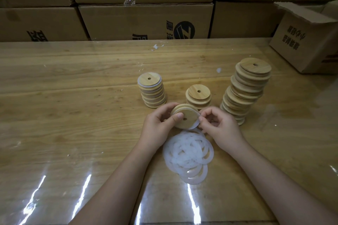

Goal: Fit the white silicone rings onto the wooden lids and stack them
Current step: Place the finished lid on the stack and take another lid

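Mid-fit. My left hand (161,122) grips round wooden lid with centre hole (184,116), just beyond loose pile of white silicone rings (188,150). My right hand (218,127) pinches thin white ring (195,125) at lid edge. Next, I reckon: seat ring fully, then stack.

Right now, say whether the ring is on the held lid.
Partly on: the ring wraps the near-right edge of the lid, pinched by the right hand; far edge unclear.
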The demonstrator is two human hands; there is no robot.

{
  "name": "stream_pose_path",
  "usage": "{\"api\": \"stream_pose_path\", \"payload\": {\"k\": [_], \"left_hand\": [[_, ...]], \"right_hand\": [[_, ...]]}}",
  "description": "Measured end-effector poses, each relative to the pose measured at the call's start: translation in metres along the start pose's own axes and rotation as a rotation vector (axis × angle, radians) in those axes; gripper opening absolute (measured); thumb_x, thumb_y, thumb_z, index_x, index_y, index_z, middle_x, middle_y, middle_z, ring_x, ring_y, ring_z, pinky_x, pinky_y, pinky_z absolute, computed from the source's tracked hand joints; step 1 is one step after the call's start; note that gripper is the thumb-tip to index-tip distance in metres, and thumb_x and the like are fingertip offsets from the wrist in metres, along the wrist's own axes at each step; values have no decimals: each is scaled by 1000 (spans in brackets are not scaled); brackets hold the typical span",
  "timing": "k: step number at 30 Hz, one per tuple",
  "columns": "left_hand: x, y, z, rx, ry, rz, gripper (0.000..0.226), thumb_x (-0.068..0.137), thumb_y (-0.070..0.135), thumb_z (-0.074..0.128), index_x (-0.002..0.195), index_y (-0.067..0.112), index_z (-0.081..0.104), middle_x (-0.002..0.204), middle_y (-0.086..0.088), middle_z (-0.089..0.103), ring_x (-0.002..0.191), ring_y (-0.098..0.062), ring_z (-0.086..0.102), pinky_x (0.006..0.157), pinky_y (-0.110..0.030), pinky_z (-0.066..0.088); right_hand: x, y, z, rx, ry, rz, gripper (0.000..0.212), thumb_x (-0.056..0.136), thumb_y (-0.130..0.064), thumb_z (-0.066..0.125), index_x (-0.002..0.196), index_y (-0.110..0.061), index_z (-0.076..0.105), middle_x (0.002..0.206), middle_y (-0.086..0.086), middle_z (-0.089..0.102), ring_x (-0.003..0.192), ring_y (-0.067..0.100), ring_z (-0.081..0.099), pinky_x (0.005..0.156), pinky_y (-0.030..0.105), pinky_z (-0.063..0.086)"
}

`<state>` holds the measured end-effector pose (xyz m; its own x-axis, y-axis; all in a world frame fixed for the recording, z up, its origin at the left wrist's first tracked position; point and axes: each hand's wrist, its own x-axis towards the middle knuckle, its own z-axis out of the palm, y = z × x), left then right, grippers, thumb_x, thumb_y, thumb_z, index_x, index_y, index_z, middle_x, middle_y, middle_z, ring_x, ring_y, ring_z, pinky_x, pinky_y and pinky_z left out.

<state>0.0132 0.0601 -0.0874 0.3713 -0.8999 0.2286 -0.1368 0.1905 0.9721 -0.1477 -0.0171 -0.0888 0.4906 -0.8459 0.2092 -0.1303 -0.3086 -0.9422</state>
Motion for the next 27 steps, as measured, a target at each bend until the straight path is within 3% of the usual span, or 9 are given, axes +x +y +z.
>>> {"api": "stream_pose_path", "payload": {"k": [3,8,11,16,21,27], "left_hand": [[0,-1,-1,-41,-4,-5,25,83,3,66,95,24,68,88,8,72,85,-8,64,79,-23,51],[0,-1,-3,-91,-5,-27,19,81,9,66,98,19,67,90,5,71,85,-10,64,79,-29,51],[1,0,-3,-146,5,-50,22,77,16,66,99,16,65,92,3,70,87,-12,63,79,-31,50],[0,0,-1,-136,-8,-49,22,84,0,62,101,13,64,93,-1,69,86,-13,62,80,-36,50],[0,2,-1,-117,8,-31,22,84,0,62,103,11,63,95,-3,69,91,-13,63,86,-35,49],[-2,2,2,-23,21,30,28,82,-1,65,98,22,64,87,4,67,83,-9,61,78,-27,50]], "right_hand": [[1,1,2,-57,-16,-20,16,82,0,62,75,-15,59,84,9,63,71,29,60,64,40,51],[0,2,2,-159,-44,-83,15,81,0,64,75,-13,59,76,-4,58,65,5,52,58,15,41],[-1,2,2,-219,-45,-143,18,79,1,65,74,-14,58,77,-5,57,65,8,52,56,12,39],[-1,1,0,-199,-12,-143,15,80,1,65,77,-12,60,78,-7,57,67,5,52,59,11,38],[-2,-1,-1,-191,-6,-155,9,83,-2,63,79,-10,62,78,-4,58,68,7,54,60,14,41],[-1,-2,-2,-157,1,-145,6,85,-1,60,81,-5,61,79,1,58,70,24,57,65,39,48]]}}
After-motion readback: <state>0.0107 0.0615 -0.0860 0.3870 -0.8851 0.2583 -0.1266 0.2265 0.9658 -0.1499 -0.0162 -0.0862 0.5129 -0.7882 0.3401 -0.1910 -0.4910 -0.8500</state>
